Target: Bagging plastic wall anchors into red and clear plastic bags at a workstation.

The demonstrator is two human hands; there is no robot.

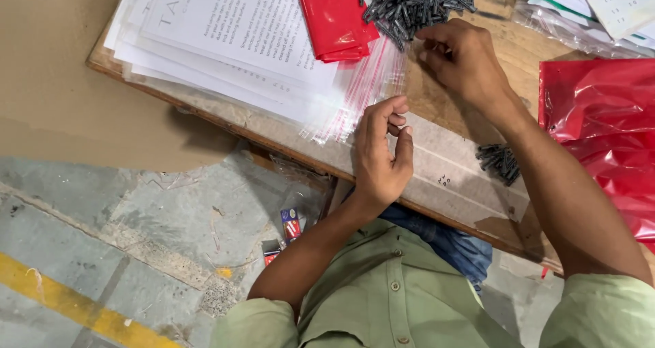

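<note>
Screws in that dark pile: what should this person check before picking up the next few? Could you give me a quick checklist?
1. Pile of dark screws within reach of the right hand: ok, fingertips touch its edge.
2. Left hand ready to receive: cannot tell, fingers curled, contents hidden.
3. Clear zip bags close by: ok, stacked beside the left hand.
4. Small heap of screws safe on the wooden board: ok, though near the edge.
5. Stack of printed sheets out of the way: ok.
</note>
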